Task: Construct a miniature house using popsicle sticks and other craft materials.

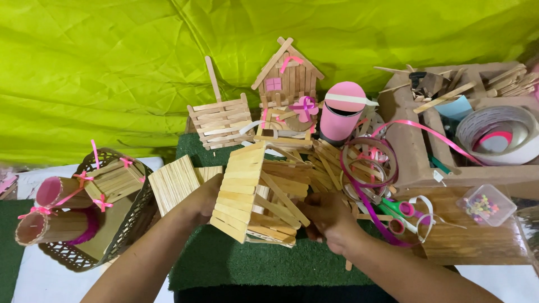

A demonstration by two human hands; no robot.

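A half-built house of pale wooden craft sticks (252,191) stands on a green turf mat (247,264) in the middle. My left hand (196,205) grips its left side under the slanted roof panel. On the right, my right hand (328,219) holds the lower front edge of the frame, fingers curled on the sticks. Loose craft sticks (323,165) lie piled just behind it.
A finished stick house with pink trim (287,76) and a pink cylinder (342,115) stand at the back. Pink ribbon (370,168), green-and-pink scissors (401,210), a small clear bead box (485,205) and a cardboard organiser (410,140) lie right. A woven basket (120,224) sits left.
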